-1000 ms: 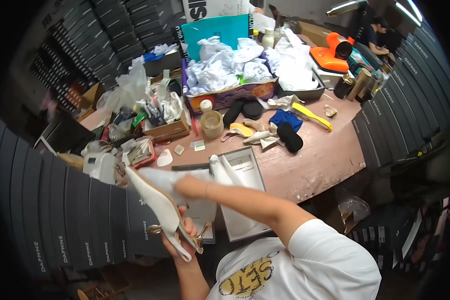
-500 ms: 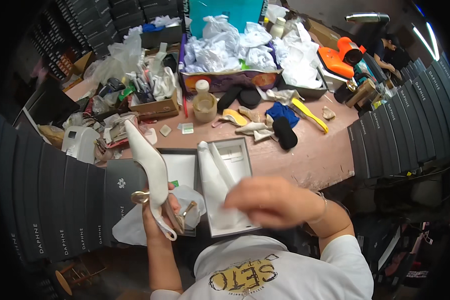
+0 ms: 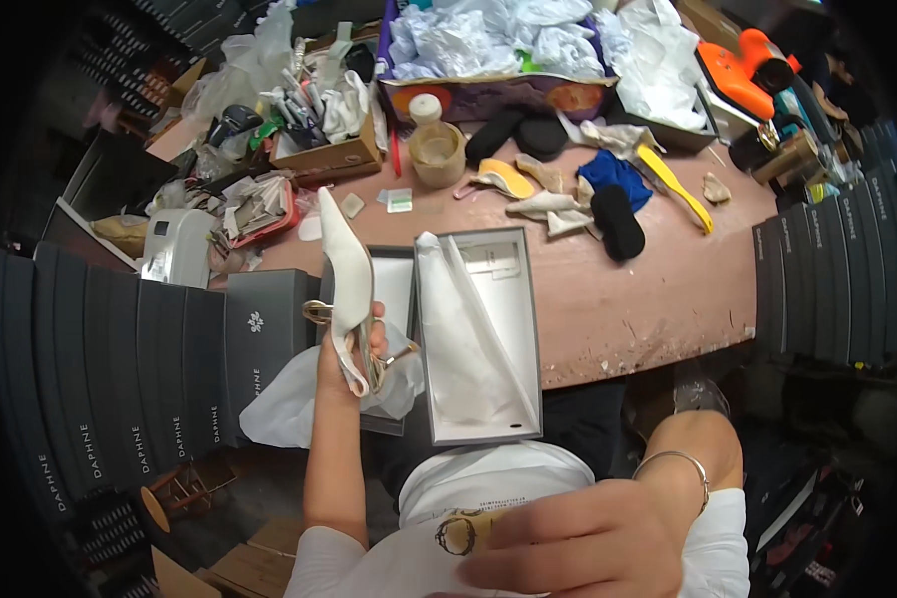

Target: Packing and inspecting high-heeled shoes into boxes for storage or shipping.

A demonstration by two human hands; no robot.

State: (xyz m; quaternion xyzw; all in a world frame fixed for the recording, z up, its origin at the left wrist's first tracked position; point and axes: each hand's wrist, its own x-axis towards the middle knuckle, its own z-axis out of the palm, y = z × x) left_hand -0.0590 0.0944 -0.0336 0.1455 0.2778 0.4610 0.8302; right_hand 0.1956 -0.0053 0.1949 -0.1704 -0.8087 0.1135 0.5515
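My left hand (image 3: 376, 332) is closed round a white pointed-toe slingback shoe (image 3: 347, 261), held upright with its toe away from me. A round gold piece (image 3: 317, 311) stands out at the shoe's left side, and a slim gold heel (image 3: 401, 354) points right. Whether a second shoe is behind it I cannot tell. White tissue paper (image 3: 289, 399) hangs below that hand, over a grey shoebox (image 3: 397, 269). Beside it lies another open shoebox (image 3: 534, 329) with a long white tissue wrap (image 3: 463, 339) inside. My right hand (image 3: 588, 543), slightly blurred, is before my chest, fingers stretched out, holding nothing visible.
Stacked dark shoeboxes flank me, left (image 3: 120, 349) and right (image 3: 817, 259). On the table (image 3: 658, 309) are a jar (image 3: 437, 154), a yellow-handled tool (image 3: 676, 189), a blue cloth (image 3: 616, 179) and black pads (image 3: 618, 221). Behind stands a purple box (image 3: 488, 97) of crumpled tissue.
My right hand has moved from above the open shoebox back to my chest. My left hand still holds the shoe, now more upright. The whole view has shifted.
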